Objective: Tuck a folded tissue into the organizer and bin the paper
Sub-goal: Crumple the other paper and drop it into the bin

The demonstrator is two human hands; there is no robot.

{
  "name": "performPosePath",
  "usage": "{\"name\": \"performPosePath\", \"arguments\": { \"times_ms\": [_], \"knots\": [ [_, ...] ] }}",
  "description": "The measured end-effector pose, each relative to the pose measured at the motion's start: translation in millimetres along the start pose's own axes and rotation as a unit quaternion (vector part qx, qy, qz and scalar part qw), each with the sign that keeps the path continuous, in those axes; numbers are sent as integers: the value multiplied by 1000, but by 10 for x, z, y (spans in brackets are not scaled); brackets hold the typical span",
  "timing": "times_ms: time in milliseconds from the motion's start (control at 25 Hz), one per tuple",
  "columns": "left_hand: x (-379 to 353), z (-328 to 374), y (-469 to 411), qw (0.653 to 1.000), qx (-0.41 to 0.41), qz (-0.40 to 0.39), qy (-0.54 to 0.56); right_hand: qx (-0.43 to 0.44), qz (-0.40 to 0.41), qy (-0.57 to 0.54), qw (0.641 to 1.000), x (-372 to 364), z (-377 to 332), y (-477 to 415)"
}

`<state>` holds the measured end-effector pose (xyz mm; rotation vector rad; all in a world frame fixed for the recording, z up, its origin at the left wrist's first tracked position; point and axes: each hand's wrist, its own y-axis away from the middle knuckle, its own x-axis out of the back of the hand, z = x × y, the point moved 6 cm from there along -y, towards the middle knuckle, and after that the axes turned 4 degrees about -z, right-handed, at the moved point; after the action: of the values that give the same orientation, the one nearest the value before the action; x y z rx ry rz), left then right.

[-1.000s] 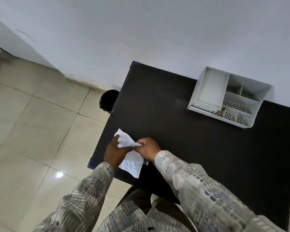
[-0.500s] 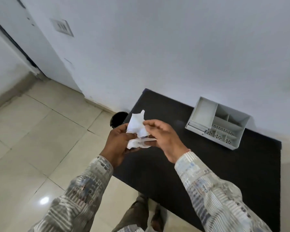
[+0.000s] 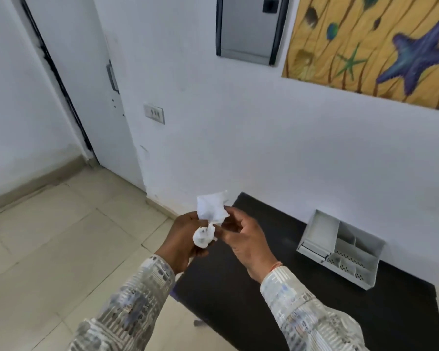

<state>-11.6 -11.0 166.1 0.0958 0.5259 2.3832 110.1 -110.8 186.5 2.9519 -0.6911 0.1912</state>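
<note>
White wall, black bench: paper being crumpled.
Both hands, left hand and right hand, are pinching the paper; binning probably follows.

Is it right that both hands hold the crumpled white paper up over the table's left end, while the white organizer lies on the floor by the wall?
Not quite. In the head view the organizer sits on the black table, near the wall, not on the floor. The rest holds: left hand and right hand both hold the crumpled paper.
</note>
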Motion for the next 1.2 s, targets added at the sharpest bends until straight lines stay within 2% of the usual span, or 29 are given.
{"name": "performPosePath", "arguments": {
  "times_ms": [200,280,400,520,640,800,960,1200],
  "knots": [
    [724,399,-231,997,-47,-56,-2,-27,77,-21,996,-612,-236,-505],
    [1112,597,-343,991,-85,-100,-2,-56,110,-61,990,-921,-289,-705],
    [1556,805,-519,981,-98,-167,2,-80,157,-89,980,-1298,-342,-987],
    [1877,896,-796,989,-101,-106,-29,-65,185,-52,979,-1600,-395,-1215],
    [2021,945,-1135,994,-77,-68,-27,-61,189,-33,980,-1778,-426,-1435],
    [1995,1010,-1682,995,-51,-74,-41,-42,154,-67,985,-1751,-364,-1770],
    [1864,990,-2276,991,-17,-112,-74,-45,220,30,974,-1576,-30,-2256],
    [1791,874,-3292,981,74,-163,-68,-88,324,-111,935,-1254,545,-3023]
  ]
}}
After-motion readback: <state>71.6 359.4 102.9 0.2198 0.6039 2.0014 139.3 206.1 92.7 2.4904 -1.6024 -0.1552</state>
